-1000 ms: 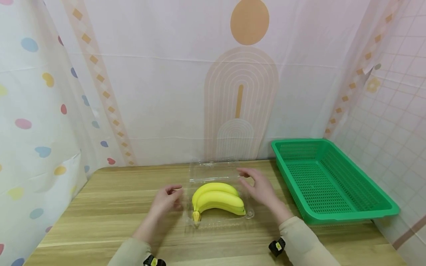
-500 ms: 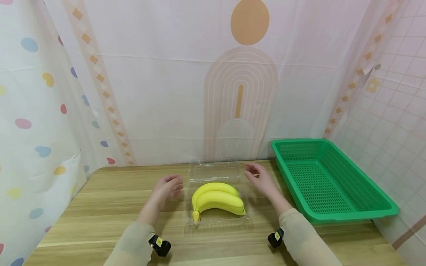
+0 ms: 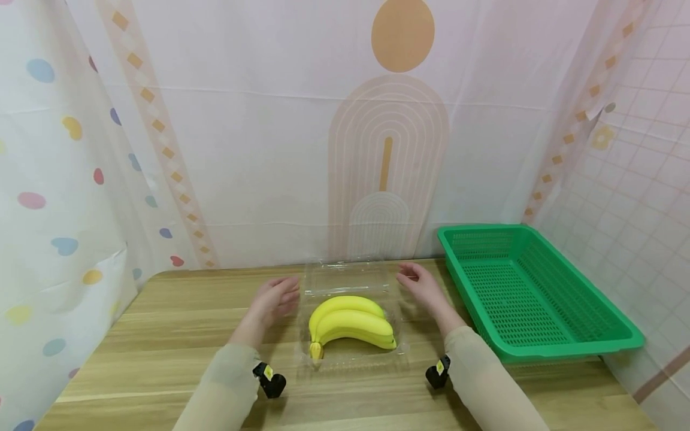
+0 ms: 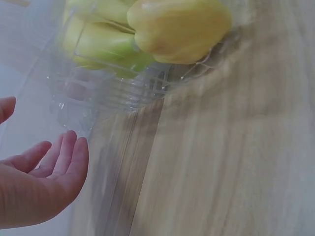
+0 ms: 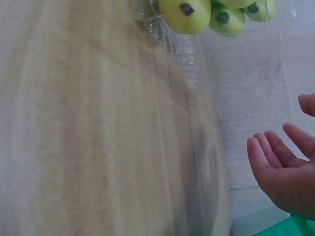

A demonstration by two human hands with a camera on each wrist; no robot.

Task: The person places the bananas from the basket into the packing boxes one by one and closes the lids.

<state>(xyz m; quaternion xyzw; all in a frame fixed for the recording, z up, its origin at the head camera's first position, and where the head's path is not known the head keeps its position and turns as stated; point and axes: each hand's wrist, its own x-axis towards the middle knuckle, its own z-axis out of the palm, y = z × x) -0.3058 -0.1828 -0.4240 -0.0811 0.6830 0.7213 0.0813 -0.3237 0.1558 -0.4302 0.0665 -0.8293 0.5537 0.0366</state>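
Yellow bananas [image 3: 353, 323] are lying in an open clear container [image 3: 353, 361] toward six o'clock. From them, the left hand [image 3: 274, 299] at ten and right hand [image 3: 424, 288] at two are hovering half-open, holding nothing.

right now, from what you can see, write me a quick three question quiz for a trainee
1. Which is nearer the green basket, the person's left hand or right hand?
2. What lies in the clear container? a) apples b) bananas c) lemons
3. True or false: the container is closed.

Key: 1. The right hand. 2. b. 3. False: its lid is open, on the far side of the bananas.
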